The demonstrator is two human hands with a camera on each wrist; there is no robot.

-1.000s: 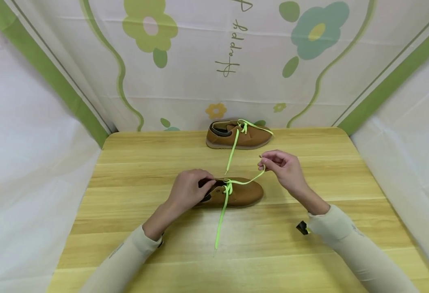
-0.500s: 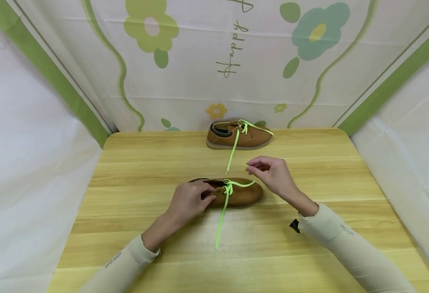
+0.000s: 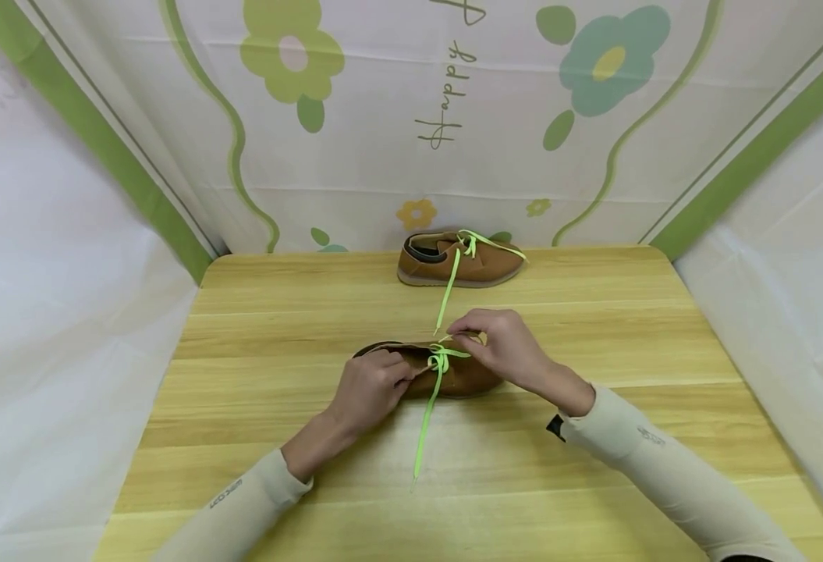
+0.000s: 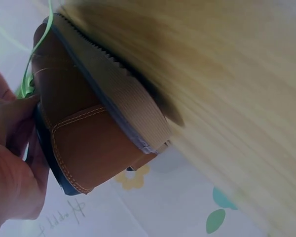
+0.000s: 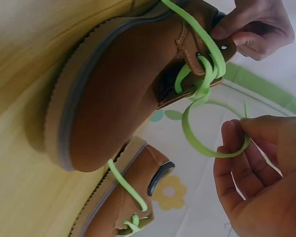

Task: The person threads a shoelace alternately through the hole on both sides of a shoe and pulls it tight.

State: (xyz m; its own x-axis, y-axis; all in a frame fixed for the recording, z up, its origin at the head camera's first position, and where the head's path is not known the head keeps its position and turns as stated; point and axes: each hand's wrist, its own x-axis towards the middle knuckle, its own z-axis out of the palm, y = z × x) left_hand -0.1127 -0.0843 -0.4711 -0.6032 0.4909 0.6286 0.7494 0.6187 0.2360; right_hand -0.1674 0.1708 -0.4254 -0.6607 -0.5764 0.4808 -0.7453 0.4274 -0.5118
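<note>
A brown leather shoe (image 3: 473, 381) lies on the table, its toe to the right. Bright green shoelace (image 3: 423, 433) is threaded through it, one end hanging toward the front of the table. My left hand (image 3: 371, 384) pinches the near eyelet flap (image 5: 229, 48) between thumb and fingers, as the right wrist view shows. Over the toe, my right hand (image 3: 508, 345) pinches the other lace end near its tip; the lace bends in a loop below those fingers. In the left wrist view the heel (image 4: 84, 148) faces the camera and the left fingers cover part of the collar.
A matching brown shoe (image 3: 491, 267) with green laces stands at the back of the wooden table (image 3: 278, 312). One of its lace ends trails forward, close to the nearer shoe. Behind it rises a white printed cloth (image 3: 376, 101) with flowers; white side panels flank the table.
My right hand has moved left and slightly down, bringing the lace end close to the eyelets. My left hand has shifted from the shoe's opening to pinch the eyelet flap.
</note>
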